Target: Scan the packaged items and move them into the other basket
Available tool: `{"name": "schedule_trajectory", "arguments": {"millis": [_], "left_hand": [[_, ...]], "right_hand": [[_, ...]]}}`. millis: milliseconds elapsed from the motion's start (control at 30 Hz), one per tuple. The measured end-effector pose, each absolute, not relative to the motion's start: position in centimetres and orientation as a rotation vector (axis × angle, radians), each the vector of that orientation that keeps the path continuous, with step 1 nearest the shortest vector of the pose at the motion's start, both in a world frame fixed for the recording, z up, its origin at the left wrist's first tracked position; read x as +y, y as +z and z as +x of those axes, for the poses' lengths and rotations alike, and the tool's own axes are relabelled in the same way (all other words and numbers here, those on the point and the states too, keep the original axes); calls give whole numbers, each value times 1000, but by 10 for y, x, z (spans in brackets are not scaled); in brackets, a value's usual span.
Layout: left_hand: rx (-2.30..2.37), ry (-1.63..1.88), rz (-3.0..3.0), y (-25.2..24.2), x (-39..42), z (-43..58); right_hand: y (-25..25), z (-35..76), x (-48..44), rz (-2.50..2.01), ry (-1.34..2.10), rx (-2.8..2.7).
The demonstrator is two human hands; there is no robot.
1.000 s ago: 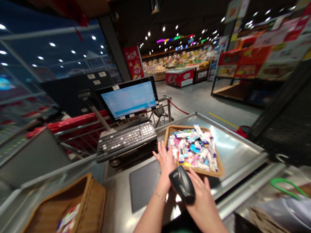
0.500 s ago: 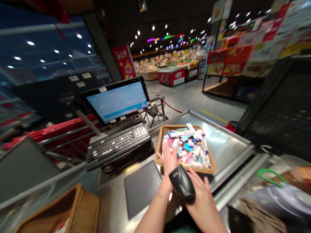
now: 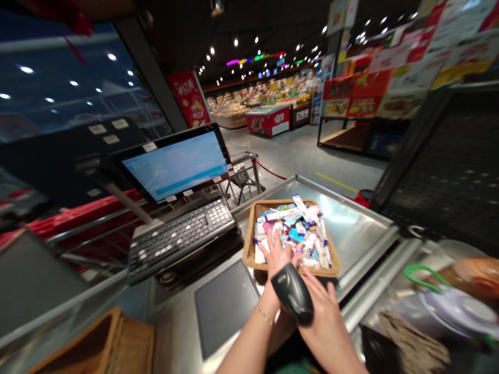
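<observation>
A wicker basket (image 3: 250,223) holds a heap of small wrapped packets (image 3: 297,234) in white, blue and pink. My left hand (image 3: 277,254) reaches over its near-left side, fingers spread on the packets, with no packet clearly gripped. A thin bracelet circles that wrist. My right hand (image 3: 325,311) holds a black barcode scanner (image 3: 292,293), its head lying over my left wrist in the view. Some fingers of the right hand stretch past the scanner towards the basket's near rim; its grip underneath is hidden.
A keyboard (image 3: 183,234) and a lit monitor (image 3: 179,163) stand at left, beside a dark flat plate (image 3: 224,306) in the metal counter (image 3: 351,223). Another wicker basket (image 3: 132,337) is at lower left. A lidded lilac container (image 3: 448,311) and brown cloth (image 3: 415,343) lie at right.
The view has turned slightly right, so the scene shifts left. My left hand has moved a little further right over the packets. The scanner remains in my right hand.
</observation>
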State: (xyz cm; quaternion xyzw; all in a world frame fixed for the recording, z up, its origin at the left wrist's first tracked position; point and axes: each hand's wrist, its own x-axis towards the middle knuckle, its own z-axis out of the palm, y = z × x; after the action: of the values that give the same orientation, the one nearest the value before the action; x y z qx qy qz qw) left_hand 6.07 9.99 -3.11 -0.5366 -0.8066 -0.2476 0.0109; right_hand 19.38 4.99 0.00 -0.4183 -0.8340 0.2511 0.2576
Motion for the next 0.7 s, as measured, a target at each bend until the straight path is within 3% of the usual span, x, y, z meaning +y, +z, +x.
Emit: {"name": "schedule_trajectory", "arguments": {"millis": [333, 700], "left_hand": [[-2515, -609, -1860, -16, 107, 74], [-2483, -673, -1911, -35, 110, 63]], "right_hand": [[1, 197, 56, -1154, 762, -2278], [8, 190, 49, -1152, 658, -2212]]}}
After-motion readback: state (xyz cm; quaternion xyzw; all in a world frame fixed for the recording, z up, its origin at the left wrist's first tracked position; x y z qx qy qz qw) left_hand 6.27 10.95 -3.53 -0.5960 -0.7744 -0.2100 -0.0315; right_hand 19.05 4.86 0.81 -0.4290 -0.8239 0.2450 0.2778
